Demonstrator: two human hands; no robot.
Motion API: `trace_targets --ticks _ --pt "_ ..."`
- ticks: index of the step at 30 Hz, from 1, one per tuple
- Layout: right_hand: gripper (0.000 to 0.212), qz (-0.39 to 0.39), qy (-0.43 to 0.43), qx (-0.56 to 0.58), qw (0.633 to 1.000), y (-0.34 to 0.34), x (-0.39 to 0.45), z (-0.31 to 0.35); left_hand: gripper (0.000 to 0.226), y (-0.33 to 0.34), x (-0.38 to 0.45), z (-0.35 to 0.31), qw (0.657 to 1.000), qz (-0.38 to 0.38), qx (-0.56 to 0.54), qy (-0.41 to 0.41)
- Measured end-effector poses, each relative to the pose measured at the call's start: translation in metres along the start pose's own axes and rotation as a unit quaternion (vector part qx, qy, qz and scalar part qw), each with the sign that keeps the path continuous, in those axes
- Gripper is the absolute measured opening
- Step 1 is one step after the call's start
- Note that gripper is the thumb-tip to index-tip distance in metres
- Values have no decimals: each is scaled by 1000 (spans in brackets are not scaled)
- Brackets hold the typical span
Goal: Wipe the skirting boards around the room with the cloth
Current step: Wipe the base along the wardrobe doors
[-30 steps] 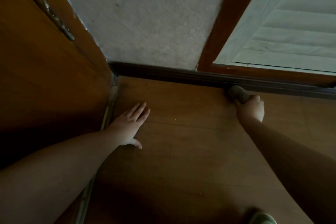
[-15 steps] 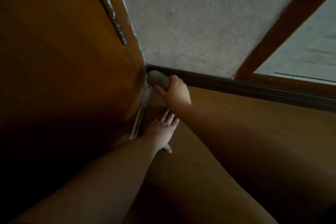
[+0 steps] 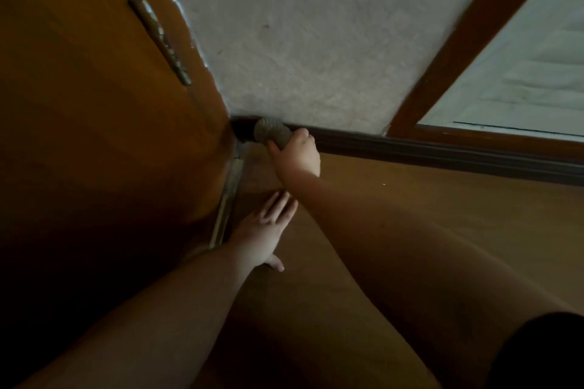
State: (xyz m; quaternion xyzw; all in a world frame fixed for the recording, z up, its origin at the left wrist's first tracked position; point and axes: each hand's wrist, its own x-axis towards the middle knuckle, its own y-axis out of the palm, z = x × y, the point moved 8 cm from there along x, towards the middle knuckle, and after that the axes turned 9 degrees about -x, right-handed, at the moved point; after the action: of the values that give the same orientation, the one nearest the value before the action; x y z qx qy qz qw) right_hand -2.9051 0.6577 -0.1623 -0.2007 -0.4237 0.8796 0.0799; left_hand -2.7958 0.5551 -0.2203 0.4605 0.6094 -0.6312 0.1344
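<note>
Corner dim; skirting board point(image 3: 442, 151) end hidden behind cloth point(image 3: 271, 133). One bunched cloth, gripped by right hand point(image 3: 297, 156), pressed on board beside door point(image 3: 94, 136). Left hand point(image 3: 262, 232) flat on floor point(image 3: 410, 215), fingers straight, together. One hinge point(image 3: 164, 41).

two hands point(image 3: 295, 156) point(image 3: 262, 232), one cloth point(image 3: 271, 133), one skirting board point(image 3: 442, 151)

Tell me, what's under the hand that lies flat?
The left hand rests flat on the brown wooden floor, fingers straight, beside the door. The bit of floor right under its palm is covered, so I can't see it.
</note>
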Motion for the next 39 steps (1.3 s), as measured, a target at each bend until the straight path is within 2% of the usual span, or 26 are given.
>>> trace_targets --ticks 8,15,24,27,31,34,39 --pt "55 -73 26 -36 996 -102 -6 -133 138 8 14 -1 998 -4 62 -7" --pt "52 -130 113 -47 984 -174 -22 -235 136 10 16 -3 996 -5 94 -1" --pt "55 -162 204 -32 965 -221 -34 -295 134 10 18 -6 995 -14 95 1" --pt "54 -174 203 -17 963 -213 -50 -282 135 10 18 -5 995 -15 97 6" --pt "51 -98 58 -61 992 -163 -53 -204 136 9 18 -5 995 -18 102 3" --pt "56 -51 -3 -6 999 -117 -40 -131 137 10 19 -8 996 0 89 -15" --pt "61 -6 -44 69 997 -59 -26 -32 137 10 20 -9 997 12 69 -38"
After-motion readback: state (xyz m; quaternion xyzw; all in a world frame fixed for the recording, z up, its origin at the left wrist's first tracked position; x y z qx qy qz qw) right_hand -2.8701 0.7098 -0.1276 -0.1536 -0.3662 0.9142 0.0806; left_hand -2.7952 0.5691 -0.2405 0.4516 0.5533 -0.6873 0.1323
